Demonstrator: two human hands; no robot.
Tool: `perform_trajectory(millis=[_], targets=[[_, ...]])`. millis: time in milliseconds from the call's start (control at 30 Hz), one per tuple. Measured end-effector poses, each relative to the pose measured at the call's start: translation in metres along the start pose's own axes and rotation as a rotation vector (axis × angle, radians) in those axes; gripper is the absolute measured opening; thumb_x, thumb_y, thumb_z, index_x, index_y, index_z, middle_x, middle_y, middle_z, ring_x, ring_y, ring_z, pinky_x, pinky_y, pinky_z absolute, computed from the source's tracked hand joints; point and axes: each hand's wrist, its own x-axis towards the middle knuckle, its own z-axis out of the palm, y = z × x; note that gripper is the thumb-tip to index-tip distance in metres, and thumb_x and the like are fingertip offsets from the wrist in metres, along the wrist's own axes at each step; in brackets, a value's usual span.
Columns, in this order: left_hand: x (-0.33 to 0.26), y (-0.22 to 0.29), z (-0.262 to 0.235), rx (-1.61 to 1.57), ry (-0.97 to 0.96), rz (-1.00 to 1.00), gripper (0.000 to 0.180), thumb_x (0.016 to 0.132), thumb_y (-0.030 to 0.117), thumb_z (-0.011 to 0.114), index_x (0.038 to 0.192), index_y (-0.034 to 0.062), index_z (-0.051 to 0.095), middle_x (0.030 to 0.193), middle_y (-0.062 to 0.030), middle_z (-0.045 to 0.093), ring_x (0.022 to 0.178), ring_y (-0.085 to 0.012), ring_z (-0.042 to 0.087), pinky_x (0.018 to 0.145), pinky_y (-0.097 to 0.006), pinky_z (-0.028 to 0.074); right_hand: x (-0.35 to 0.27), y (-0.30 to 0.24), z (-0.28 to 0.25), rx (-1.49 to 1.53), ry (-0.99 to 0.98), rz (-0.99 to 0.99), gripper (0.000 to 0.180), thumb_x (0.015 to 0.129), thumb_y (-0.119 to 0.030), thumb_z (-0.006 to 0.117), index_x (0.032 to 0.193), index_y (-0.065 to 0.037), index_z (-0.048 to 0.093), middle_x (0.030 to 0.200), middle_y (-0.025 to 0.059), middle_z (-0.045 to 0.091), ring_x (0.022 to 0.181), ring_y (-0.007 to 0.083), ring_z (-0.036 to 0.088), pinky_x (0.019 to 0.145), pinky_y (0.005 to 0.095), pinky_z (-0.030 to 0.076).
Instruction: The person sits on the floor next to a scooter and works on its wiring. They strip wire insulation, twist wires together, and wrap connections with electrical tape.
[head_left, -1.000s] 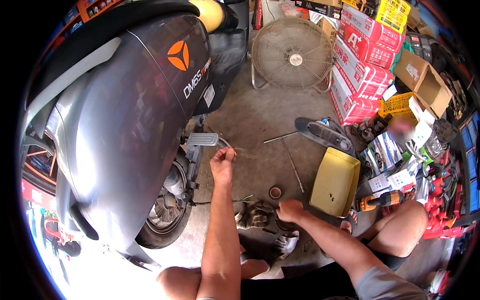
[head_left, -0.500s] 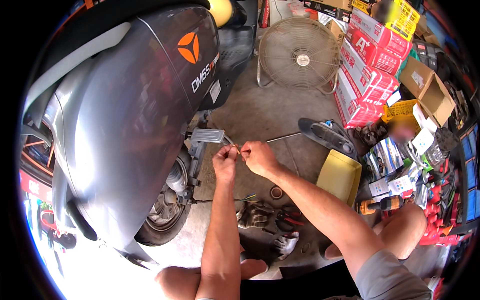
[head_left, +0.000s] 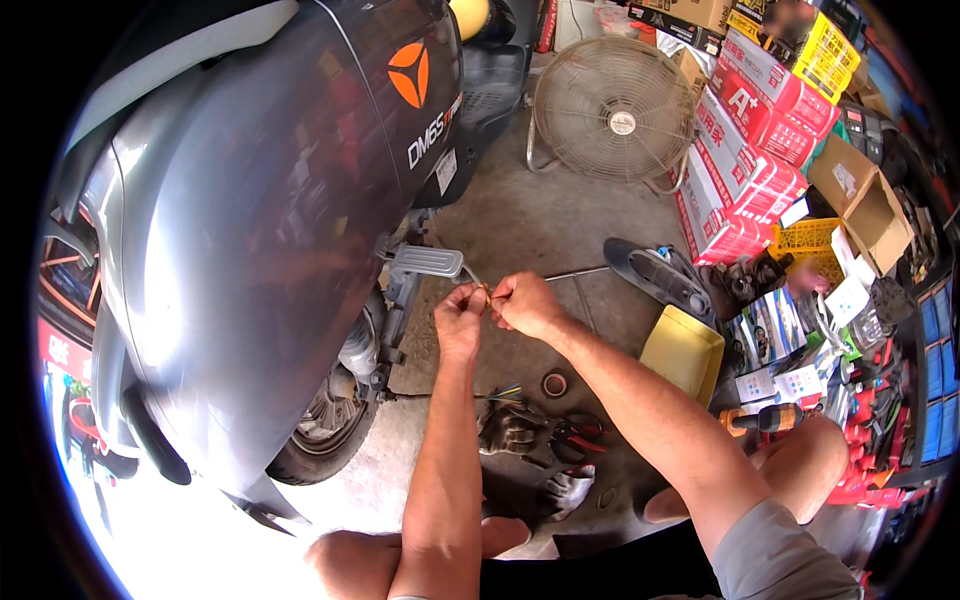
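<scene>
My left hand [head_left: 461,318] and my right hand [head_left: 526,304] meet beside the scooter's footrest [head_left: 428,261], fingertips nearly touching. Both are closed in a pinch on the end of a thin grey cable [head_left: 471,271] that runs out from near the footrest. A tiny orange-yellow bit shows between the fingers, perhaps a wire, mostly hidden by them. The grey scooter [head_left: 270,200] stands at my left, its rear wheel [head_left: 325,440] low beside my left arm. Below my hands, another dark cable ends in several coloured bare wires [head_left: 507,392].
On the floor lie a roll of tape [head_left: 554,384], work gloves [head_left: 510,428], red-handled pliers [head_left: 578,437] and a yellow tray [head_left: 684,353]. Beyond stand a floor fan [head_left: 615,110] and stacked red-and-white boxes [head_left: 745,170]. A power drill [head_left: 765,417] rests by my right knee.
The view has shifted slightly, so the scooter and floor things sit a little differently. My fingers have changed position slightly while both hands keep their pinch on the cable end.
</scene>
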Motion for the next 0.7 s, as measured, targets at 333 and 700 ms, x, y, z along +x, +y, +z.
perform_trajectory(millis=[333, 700], targets=[[-0.001, -0.003, 0.001, 0.013, 0.053, 0.019, 0.014, 0.09, 0.008, 0.06, 0.097, -0.0028, 0.065, 0.085, -0.0034, 0.066, 0.074, -0.0088, 0.058, 0.07, -0.023, 0.047, -0.01, -0.015, 0.014, -0.473, 0.17, -0.187, 0.013, 0.074, -0.013, 0.06, 0.08, -0.002, 0.065, 0.08, 0.0196, 0.066, 0.079, 0.0378, 0.064, 0.07, 0.0455, 0.051], [0.0, 0.015, -0.001, -0.108, -0.094, -0.095, 0.012, 0.092, 0.012, 0.059, 0.094, 0.0018, 0.065, 0.083, -0.0005, 0.065, 0.071, -0.0083, 0.057, 0.066, -0.023, 0.047, 0.002, 0.008, -0.003, -0.186, 0.116, -0.345, 0.011, 0.075, -0.011, 0.064, 0.08, -0.001, 0.06, 0.078, 0.0182, 0.065, 0.076, 0.0375, 0.063, 0.065, 0.0427, 0.05]])
